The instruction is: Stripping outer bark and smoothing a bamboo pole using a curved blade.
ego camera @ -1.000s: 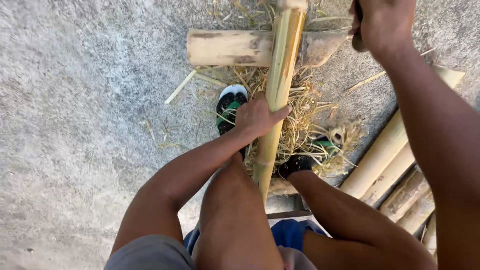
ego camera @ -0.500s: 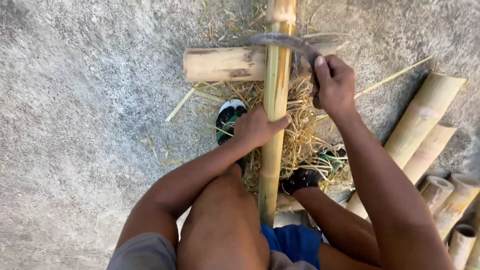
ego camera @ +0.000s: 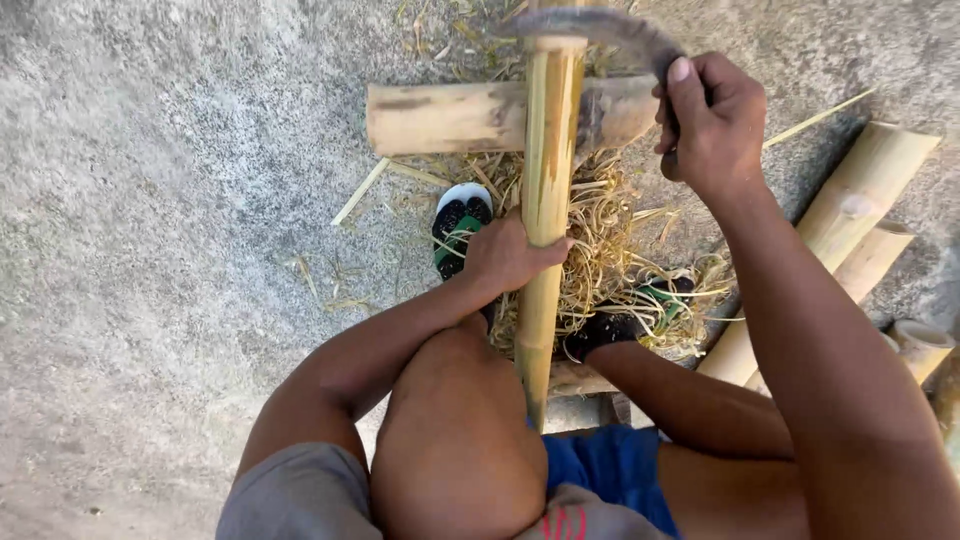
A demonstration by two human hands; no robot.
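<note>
Bamboo pole (ego camera: pixel 545 200) runs away from me, its far end propped on a crosswise log (ego camera: pixel 450 117). My left hand (ego camera: pixel 505 255) grips it midway; my right hand (ego camera: pixel 710 125) clasps a curved blade (ego camera: pixel 600 25) on its far end. Splitting begins; next needs a straight, firm push.

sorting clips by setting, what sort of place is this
Probably an outdoor work spot for bamboo, on bare concrete ground. Bamboo poles lie at the side, shavings litter the ground, and the right hand holds a curved blade at an upright bamboo pole.

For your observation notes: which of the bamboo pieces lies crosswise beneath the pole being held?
The short bamboo log on the ground ahead; the other bamboo culms lie to the right.
</note>
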